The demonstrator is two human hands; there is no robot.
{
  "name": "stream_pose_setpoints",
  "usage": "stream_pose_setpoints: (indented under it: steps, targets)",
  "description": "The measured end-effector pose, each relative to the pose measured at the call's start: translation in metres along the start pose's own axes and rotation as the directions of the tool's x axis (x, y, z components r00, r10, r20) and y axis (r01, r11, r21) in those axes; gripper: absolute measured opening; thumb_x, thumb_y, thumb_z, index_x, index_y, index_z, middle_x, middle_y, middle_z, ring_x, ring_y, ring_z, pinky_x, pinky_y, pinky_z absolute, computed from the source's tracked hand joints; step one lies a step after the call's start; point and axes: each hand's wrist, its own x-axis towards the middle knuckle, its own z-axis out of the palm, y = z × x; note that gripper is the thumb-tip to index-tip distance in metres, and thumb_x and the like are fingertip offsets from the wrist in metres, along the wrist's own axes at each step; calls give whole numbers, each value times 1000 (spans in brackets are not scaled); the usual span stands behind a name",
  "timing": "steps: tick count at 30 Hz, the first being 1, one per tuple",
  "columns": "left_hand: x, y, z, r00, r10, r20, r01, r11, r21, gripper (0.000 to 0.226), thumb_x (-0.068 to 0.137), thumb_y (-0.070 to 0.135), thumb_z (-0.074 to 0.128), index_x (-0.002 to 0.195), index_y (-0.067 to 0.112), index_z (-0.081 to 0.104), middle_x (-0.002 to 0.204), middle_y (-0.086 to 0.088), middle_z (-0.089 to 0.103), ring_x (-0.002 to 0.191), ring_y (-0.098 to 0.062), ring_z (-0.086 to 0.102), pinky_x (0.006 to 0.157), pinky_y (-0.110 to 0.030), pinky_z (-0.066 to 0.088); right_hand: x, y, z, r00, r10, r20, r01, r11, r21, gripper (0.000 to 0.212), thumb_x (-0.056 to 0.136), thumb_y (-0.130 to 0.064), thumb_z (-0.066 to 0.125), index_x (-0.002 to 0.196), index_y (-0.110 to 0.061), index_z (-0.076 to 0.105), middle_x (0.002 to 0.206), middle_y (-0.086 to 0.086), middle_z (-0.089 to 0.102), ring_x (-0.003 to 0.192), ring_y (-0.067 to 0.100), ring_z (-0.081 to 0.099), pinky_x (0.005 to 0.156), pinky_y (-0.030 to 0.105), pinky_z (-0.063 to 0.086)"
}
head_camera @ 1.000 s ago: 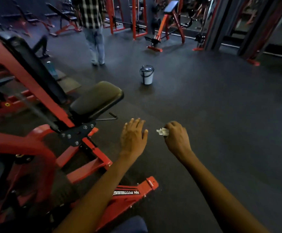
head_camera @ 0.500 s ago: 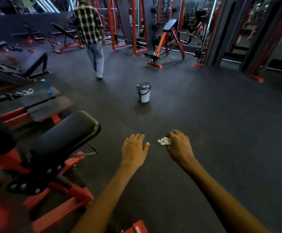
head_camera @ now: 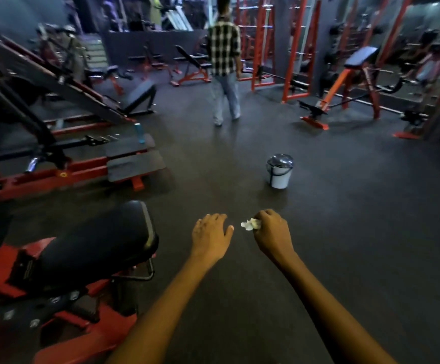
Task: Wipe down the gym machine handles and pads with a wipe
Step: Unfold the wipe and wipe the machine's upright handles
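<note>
Both forearms stretched forward over dark floor (head_camera: 344, 245); right hand (head_camera: 272, 233) fisted round crumpled white wipe (head_camera: 250, 224), left hand (head_camera: 209, 236) loose, fingers relaxed, holding nothing; black seat pad (head_camera: 95, 240) on red frame (head_camera: 3, 271) at left; white bucket (head_camera: 279, 171) ahead; person (head_camera: 224, 72) in checked shirt further off, back turned

Dim indoor light, cool and bluish. Dark floor (head_camera: 344, 232) shows a faint sheen ahead of the bucket (head_camera: 279, 171). Far racks (head_camera: 263, 48) and walking person (head_camera: 224, 72) soft, smeared. Left-edge machine (head_camera: 16, 82) blurred. Wide-angle bending at frame edges. Forearms nearest camera are the sharpest, warm-toned.
</note>
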Motion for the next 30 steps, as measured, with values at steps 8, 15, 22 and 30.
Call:
stream_pose_setpoints:
  steps: [8,15,22,30]
  targets:
    - [163,22,9,969,-245,-40,246,969,15,48,101,39,42,144,18,40,146,-3,45,134,-19,41,113,-36,31,193,61,29,965,-219,142,222,975,-2,14,87,-12,58,99,-8,64,105,9,60,93,27,56,78,31,39]
    - [280,-5,15,873,-479,-91,479,877,-24,48,101,38,45,144,18,41,145,-4,47,133,-20,42,112,-37,33,343,55,79,902,-358,241,336,933,129,11,89,-11,55,95,-10,63,100,7,61,87,22,58,82,35,47]
    - [398,-86,6,768,-622,-156,624,780,-37,48,101,38,44,144,18,41,146,-3,46,134,-19,41,113,-36,32,486,7,161,805,-502,317,458,865,207,11,89,-15,54,95,-11,63,98,6,60,87,21,57,80,32,44]
    - [510,-174,-27,638,-737,-224,741,667,-83,45,101,38,44,142,19,43,143,-1,48,131,-17,44,111,-34,33,620,-75,227,667,-654,356,557,756,344,14,88,-18,59,99,-10,63,104,8,60,94,25,59,82,38,48]
